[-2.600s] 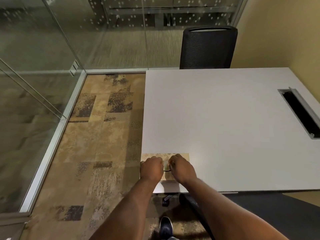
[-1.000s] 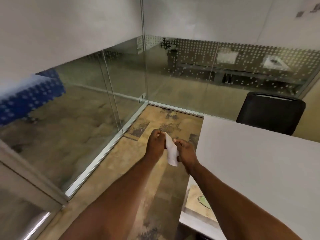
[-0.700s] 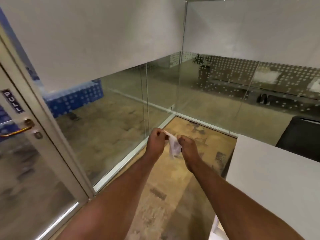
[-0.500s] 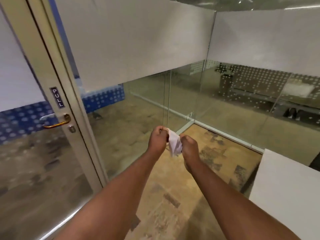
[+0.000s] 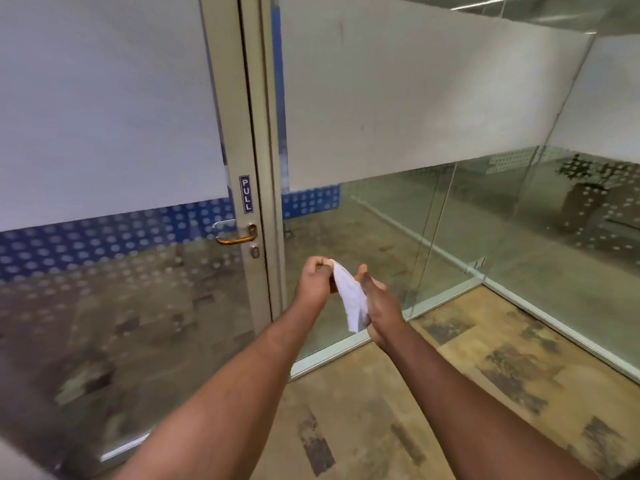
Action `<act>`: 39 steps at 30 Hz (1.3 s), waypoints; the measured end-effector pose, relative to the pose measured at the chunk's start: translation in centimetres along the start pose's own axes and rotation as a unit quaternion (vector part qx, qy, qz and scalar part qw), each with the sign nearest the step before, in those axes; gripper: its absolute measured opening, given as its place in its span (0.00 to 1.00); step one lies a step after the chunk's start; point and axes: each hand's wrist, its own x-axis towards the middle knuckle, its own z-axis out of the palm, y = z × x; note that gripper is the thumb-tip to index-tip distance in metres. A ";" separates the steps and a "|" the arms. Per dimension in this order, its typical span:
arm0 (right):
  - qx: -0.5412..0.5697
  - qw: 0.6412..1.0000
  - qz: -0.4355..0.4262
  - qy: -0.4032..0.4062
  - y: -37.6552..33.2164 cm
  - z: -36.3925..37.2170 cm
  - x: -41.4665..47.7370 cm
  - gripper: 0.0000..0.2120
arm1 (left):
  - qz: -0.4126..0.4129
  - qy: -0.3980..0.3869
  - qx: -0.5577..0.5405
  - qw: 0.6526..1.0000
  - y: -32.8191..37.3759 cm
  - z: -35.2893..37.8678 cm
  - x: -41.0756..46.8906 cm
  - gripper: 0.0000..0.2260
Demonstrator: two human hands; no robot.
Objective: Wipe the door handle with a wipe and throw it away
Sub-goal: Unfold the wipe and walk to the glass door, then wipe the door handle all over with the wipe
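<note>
Where the handle (image 5: pixel 236 235) had sat far left, it was now near my hands: left hand (image 5: pixel 313 284) pinched the wipe (image 5: pixel 351 301), right hand (image 5: pixel 379 306) gripped it, well short of it.

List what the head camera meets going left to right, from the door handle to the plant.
door handle → PULL sign → left hand → wipe → right hand → potted plant behind the glass.
</note>
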 end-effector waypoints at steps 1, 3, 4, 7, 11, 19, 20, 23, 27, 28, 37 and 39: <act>0.000 1.000 0.007 -0.025 0.3 1.1 0.8 0.24 | 0.003 0.013 0.009 1.000 0.1 -0.9 0.7 0.07; 0.016 0.996 0.026 -0.083 0.7 3.0 2.2 0.26 | 0.014 0.040 0.030 0.999 0.2 -2.4 2.0 0.04; 0.021 0.993 0.039 -0.113 0.8 4.0 3.0 0.27 | 0.019 0.058 0.041 0.997 0.3 -3.3 2.9 0.04; 0.012 0.980 0.061 -0.187 1.4 6.9 5.9 0.29 | 0.025 0.098 0.079 0.992 0.1 -5.6 5.6 0.04; 0.037 0.959 0.107 -0.260 1.5 10.4 10.5 0.23 | 0.026 0.127 0.122 0.984 -0.2 -8.5 9.7 0.05; -0.120 0.866 0.213 -0.437 0.5 15.0 19.9 0.20 | 0.046 0.135 0.244 0.959 0.1 -13.5 18.0 0.09; -0.130 0.854 0.217 -0.455 0.5 15.5 20.9 0.22 | 0.045 0.136 0.261 0.955 0.1 -14.1 18.9 0.10; -0.080 0.844 0.206 -0.489 0.9 17.4 23.6 0.22 | 0.036 0.151 0.298 0.942 -0.4 -16.2 21.1 0.09; -0.030 0.873 0.163 -0.460 1.9 19.8 26.2 0.34 | 0.021 0.172 0.348 0.921 -1.4 -18.6 23.0 0.04; -0.015 0.881 0.152 -0.447 2.1 20.3 26.7 0.34 | 0.023 0.185 0.363 0.913 -1.5 -19.2 23.4 0.05; -0.124 0.984 0.050 -0.119 5.5 23.8 32.3 0.06 | 0.207 0.255 0.511 0.794 1.7 -25.7 27.8 0.17; -0.175 0.982 0.008 -0.071 6.0 24.7 33.1 0.12 | 0.268 0.249 0.518 0.773 3.1 -27.0 29.8 0.16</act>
